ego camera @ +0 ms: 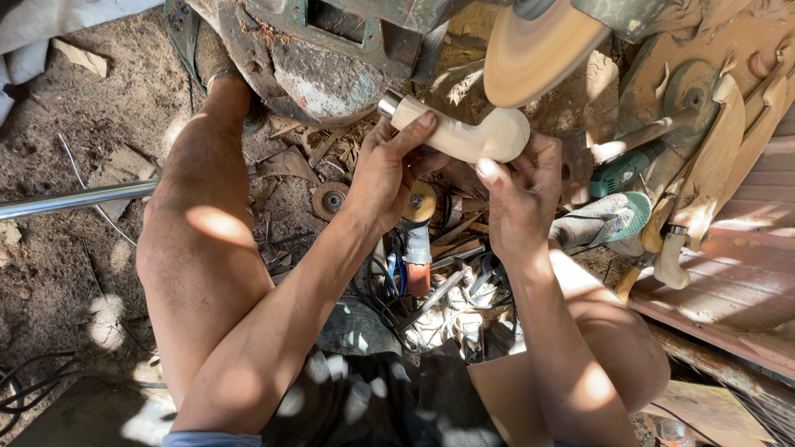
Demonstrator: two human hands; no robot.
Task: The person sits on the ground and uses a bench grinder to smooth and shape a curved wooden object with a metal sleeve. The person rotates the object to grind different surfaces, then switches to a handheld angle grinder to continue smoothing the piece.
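Both hands grip a pale curved wooden handle: left hand closed at its 8 o'clock, right hand closed at 5 o'clock, beneath a tan sanding disc.

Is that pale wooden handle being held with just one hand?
No: both the left hand and the right hand grip the curved wooden handle, just below the sanding disc.

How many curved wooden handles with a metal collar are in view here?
2. One wooden handle is held by the left hand and right hand under the sanding disc; another handle lies at right. More may be hidden among clutter.
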